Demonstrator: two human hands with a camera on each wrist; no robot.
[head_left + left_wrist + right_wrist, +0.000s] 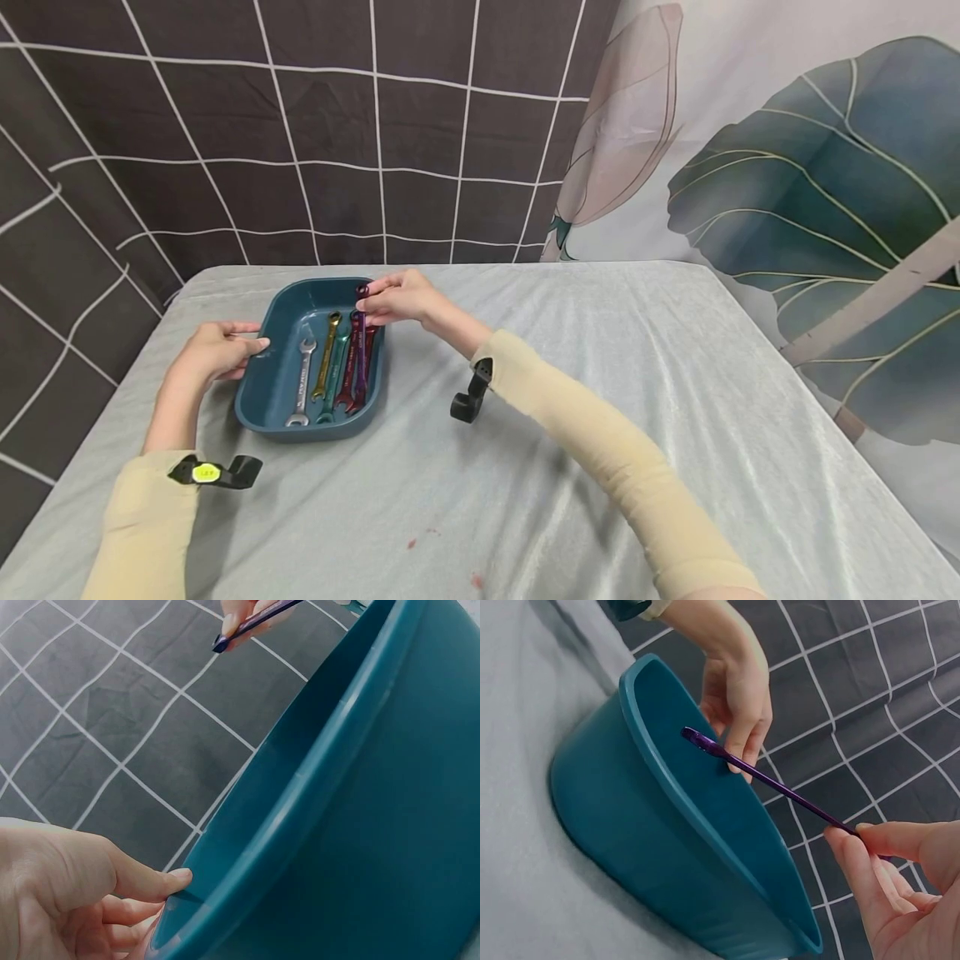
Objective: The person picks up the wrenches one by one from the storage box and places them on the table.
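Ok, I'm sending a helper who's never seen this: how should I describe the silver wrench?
On the grey-covered table, find the blue tray whose rim the left hand grips. Inside, the silver wrench lies nearest that hand, beside the gold wrench. It alone is plain silver; the rest are coloured.

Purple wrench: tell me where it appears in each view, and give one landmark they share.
Head: the purple wrench is left of centre, pinched by the right hand.
Left wrist: top centre, cut off by the edge.
Right wrist: mid-picture, slanting down to the right hand.
Shared landmark: the blue bin.
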